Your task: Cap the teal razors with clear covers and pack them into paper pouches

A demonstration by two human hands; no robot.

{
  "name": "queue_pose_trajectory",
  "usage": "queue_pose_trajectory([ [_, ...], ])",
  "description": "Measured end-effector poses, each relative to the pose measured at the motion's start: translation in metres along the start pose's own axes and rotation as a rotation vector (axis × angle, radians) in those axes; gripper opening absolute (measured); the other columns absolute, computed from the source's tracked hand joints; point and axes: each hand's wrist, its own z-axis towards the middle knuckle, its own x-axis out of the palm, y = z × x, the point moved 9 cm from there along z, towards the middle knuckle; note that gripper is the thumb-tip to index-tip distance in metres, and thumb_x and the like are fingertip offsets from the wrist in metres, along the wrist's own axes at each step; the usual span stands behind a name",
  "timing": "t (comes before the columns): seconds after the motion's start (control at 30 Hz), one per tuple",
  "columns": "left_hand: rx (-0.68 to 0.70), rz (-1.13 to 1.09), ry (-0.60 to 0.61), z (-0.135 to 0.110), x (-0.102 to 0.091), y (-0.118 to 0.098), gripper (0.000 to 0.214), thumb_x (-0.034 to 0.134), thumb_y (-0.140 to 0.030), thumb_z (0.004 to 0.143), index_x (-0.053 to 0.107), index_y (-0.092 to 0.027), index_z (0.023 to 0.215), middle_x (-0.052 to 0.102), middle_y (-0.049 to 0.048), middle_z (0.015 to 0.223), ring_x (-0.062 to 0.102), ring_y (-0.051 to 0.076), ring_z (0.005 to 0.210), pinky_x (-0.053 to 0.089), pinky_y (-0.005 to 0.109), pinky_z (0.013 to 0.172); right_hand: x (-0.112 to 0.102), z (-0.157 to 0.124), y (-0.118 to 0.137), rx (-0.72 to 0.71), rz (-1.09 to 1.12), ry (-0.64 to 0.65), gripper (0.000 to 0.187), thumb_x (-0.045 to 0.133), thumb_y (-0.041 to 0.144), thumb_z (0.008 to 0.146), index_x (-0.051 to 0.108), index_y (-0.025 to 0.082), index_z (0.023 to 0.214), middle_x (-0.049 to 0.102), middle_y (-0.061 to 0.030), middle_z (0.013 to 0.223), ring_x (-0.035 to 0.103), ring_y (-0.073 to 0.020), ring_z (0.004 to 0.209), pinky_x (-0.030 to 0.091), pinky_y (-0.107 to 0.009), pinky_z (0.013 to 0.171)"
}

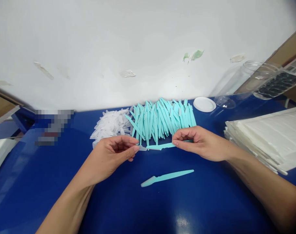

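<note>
My right hand [195, 143] pinches the handle of a turquoise eyebrow razor [166, 146], its blade end pointing left. Between the thumb and fingers of my left hand [118, 150] is a small translucent blade cover [142, 148]. The cover's tip is right at the razor's blade end; whether they touch I cannot tell. Nearer to me, another turquoise razor [167, 177] with a cover over its blade end lies on the blue table [123, 208]. Behind my hands are a heap of loose covers [111, 123] and a large pile of turquoise razors [160, 118].
A white round lid [204, 104] lies right of the pile, near a clear empty jar [245, 81]. Farther right stands a jar with dark contents [277, 85]. Stacked white packets [272, 135] sit beside my right forearm. A white wall [148, 42] closes off the back.
</note>
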Motion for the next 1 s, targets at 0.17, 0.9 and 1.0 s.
queue_pose_trajectory([
  [0.17, -0.02, -0.037, 0.058, 0.003, 0.015, 0.001, 0.026, 0.081, -0.039, 0.083, 0.075, -0.019, 0.099, 0.071, 0.0009, 0.075, 0.064, 0.012, 0.064, 0.055, 0.023, 0.062, 0.006, -0.001, -0.003, 0.027, 0.007, 0.033, 0.026, 0.065, 0.045, 0.091, 0.066, 0.019, 0.088, 0.058, 0.0017, 0.078, 0.046, -0.0119, 0.069, 0.037, -0.025, 0.064],
  [0.9, 0.162, 0.619, 0.272, -0.017, 0.051, -0.01, 0.019, 0.069, -0.043, 0.09, 0.08, -0.029, 0.098, 0.071, -0.0007, 0.093, 0.06, 0.013, 0.067, 0.041, 0.024, 0.057, 0.046, -0.009, 0.02, -0.131, -0.491, 0.151, 0.021, 0.06, 0.034, 0.096, 0.076, 0.023, 0.087, 0.068, -0.0009, 0.084, 0.059, -0.013, 0.072, 0.041, -0.027, 0.067],
  [1.0, 0.195, 0.637, 0.339, -0.022, 0.056, -0.01, 0.024, 0.074, -0.045, 0.087, 0.078, -0.031, 0.106, 0.07, -0.0005, 0.099, 0.06, 0.013, 0.07, 0.041, 0.024, 0.058, 0.045, -0.011, 0.02, -0.125, -0.505, 0.159, 0.024, 0.059, 0.037, 0.097, 0.076, 0.023, 0.087, 0.068, -0.001, 0.083, 0.059, -0.0132, 0.071, 0.04, -0.028, 0.067],
])
